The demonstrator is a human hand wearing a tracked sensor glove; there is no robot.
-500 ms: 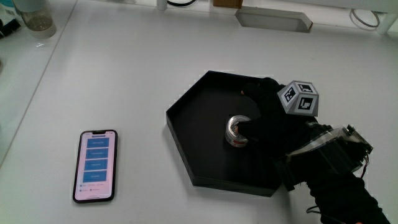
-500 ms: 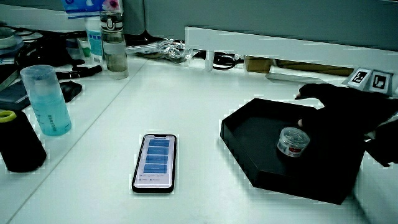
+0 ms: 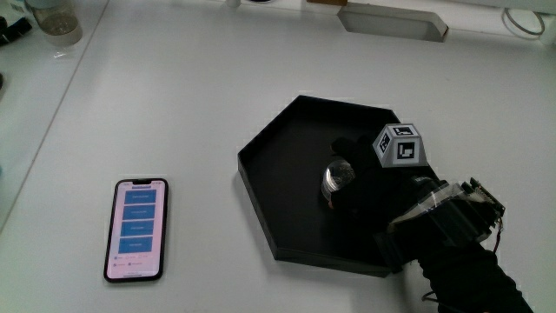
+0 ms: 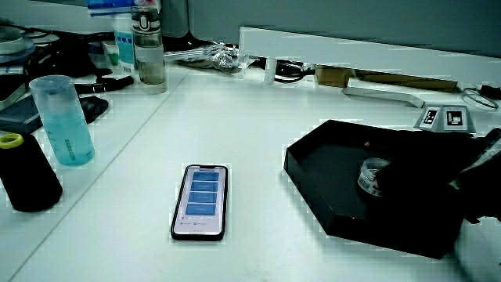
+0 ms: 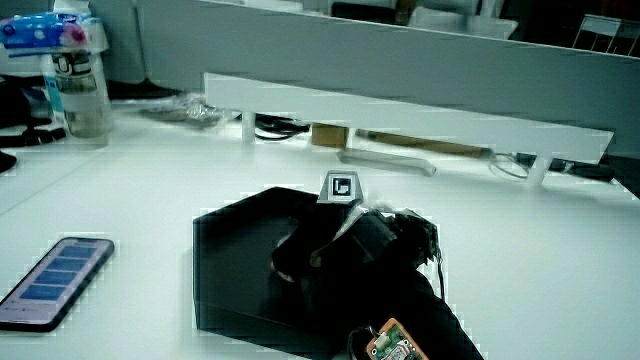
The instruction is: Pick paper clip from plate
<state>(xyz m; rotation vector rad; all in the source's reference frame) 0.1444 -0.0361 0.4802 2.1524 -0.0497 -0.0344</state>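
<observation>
- Main view shows us the hand in the black hexagonal plate, fingers curled round a small clear container with a shiny lid, apparently gripping it; we take this to hold the paper clips, though no single clip can be made out.
- In a side view the container sits low in the plate, so we cannot tell whether it has left the floor yet.
- We judge the smooth round wall could slip from the gloved fingers if the grip is shallow.
- The plate could drag along the table if the hand catches its rim on lifting.
- The phone lies well apart, so we see no risk there.
</observation>
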